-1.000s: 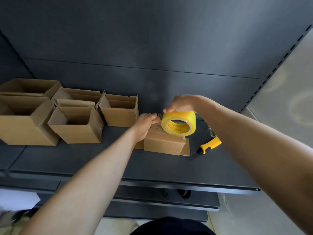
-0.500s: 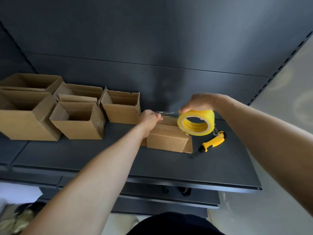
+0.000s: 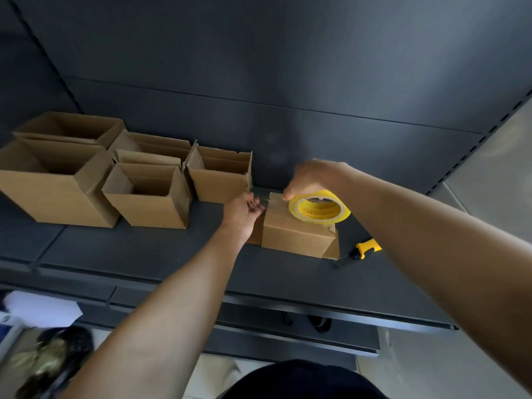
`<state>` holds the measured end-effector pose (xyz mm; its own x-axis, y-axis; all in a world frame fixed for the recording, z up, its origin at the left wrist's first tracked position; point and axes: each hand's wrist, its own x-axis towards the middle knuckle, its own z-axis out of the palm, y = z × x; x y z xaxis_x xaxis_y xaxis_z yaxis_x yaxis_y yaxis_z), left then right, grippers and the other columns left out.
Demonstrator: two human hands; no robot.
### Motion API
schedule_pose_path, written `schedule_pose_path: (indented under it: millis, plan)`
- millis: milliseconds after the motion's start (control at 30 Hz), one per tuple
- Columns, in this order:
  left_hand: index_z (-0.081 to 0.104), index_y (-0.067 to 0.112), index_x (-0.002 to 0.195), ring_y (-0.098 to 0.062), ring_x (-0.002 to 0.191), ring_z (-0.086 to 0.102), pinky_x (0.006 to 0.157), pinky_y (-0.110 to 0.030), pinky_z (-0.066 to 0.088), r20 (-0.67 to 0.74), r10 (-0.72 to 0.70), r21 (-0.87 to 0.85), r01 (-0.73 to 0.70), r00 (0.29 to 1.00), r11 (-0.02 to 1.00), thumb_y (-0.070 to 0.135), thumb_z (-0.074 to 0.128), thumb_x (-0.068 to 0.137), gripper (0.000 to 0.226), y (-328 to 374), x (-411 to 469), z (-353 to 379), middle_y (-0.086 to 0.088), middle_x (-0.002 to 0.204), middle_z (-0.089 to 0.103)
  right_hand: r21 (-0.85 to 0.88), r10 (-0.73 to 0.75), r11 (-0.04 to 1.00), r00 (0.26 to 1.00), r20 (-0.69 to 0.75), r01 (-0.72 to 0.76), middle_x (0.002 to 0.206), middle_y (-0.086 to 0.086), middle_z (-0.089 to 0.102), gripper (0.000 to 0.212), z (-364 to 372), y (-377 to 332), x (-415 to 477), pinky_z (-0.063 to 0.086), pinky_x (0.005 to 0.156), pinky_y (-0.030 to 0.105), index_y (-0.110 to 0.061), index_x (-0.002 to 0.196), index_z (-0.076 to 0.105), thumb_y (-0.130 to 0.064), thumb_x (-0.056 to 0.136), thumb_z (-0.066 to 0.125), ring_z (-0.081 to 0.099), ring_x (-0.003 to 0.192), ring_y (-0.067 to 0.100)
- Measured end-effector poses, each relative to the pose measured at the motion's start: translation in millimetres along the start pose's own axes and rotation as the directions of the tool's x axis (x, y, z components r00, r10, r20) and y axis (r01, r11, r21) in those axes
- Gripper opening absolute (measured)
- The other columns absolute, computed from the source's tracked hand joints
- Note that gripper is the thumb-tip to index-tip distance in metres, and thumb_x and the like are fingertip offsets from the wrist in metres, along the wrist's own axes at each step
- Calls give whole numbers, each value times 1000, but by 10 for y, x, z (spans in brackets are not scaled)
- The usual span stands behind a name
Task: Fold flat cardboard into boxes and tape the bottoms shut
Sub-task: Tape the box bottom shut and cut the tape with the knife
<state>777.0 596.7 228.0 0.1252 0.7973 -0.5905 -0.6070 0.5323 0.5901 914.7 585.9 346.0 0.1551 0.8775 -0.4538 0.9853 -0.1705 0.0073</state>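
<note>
A small cardboard box [image 3: 296, 237] lies upside down on the dark shelf [image 3: 144, 254], its closed bottom flaps facing up. My right hand [image 3: 311, 177] grips a yellow tape roll [image 3: 319, 210] just above the box's top. My left hand [image 3: 241, 210] pinches the clear free end of the tape at the box's left top edge. A short strip of tape stretches between the two hands over the flaps.
Several open cardboard boxes [image 3: 149, 194] stand in a group at the left of the shelf. A yellow-handled utility knife [image 3: 362, 250] lies right of the box. A lower shelf edge [image 3: 288, 338] and floor clutter [image 3: 49, 361] show below.
The tape roll has come back left and now sits lower over the box. My left hand still holds the tape end at the box's left edge.
</note>
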Motion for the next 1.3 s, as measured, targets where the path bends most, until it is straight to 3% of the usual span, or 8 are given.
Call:
schedule_pose_path:
  millis: [200,400,500,633,800,967,1100,1300]
  plan:
    - [47,1,111,-20,83,56,74,-47,55,41,-25,46,23,999,999,-1,45,97,15,98,46,-125,-14,95,46,-90,-19,996,1000,14,20,98,0,53,54,10,-132,75,41,63,29,-19,120,60,-53,79,64,54,87,23]
    - [52,8,114,-15,85,59,58,-25,54,30,46,596,-55,998,801,20,49,100,19,-55,193,-245,-4,98,55,-85,-5,996,1000,19,6,80,-3,55,36,26,-132,138,38,51,24,-22,93,54,-53,77,64,59,73,19]
    - [53,10,107,-19,91,60,64,-28,56,-3,70,712,-47,998,701,27,50,98,20,-172,257,-224,-7,106,59,-65,0,998,1000,-22,-2,72,-4,57,36,53,-101,166,41,51,23,-21,72,52,-54,75,65,61,64,15]
    - [55,6,109,-28,99,60,91,-46,53,-14,100,829,-44,995,558,26,53,96,24,-225,279,-140,-14,110,62,-66,-2,998,999,-39,-1,67,-4,58,35,65,-95,178,39,50,23,-22,65,49,-52,75,65,59,62,15]
    - [48,6,123,-30,108,57,85,-35,49,33,259,956,-105,965,273,6,44,96,28,-232,196,-153,-14,119,57,-54,-11,998,1000,-29,9,63,-3,59,34,60,-86,191,42,53,24,-20,63,53,-50,75,65,60,64,15]
    - [55,1,117,-23,103,57,79,-19,44,337,314,771,-451,888,449,1,47,96,22,-183,89,216,-12,112,60,-39,-23,999,1000,-18,23,56,-3,61,38,28,-84,195,43,54,24,-19,60,56,-53,74,66,62,60,14]
    - [60,9,116,-14,93,50,62,-8,36,370,266,799,-451,890,398,-1,39,97,30,-269,76,206,-2,101,57,-17,-56,998,998,-25,55,55,-3,60,44,53,-75,202,43,52,23,-19,60,58,-61,74,63,62,56,13]
    - [63,11,113,-15,98,53,74,-16,38,348,318,800,-456,882,391,6,38,100,28,-315,135,216,-3,106,61,240,-34,969,996,-82,53,77,1,57,37,-50,374,153,37,55,27,-23,73,54,-60,77,54,54,65,16]
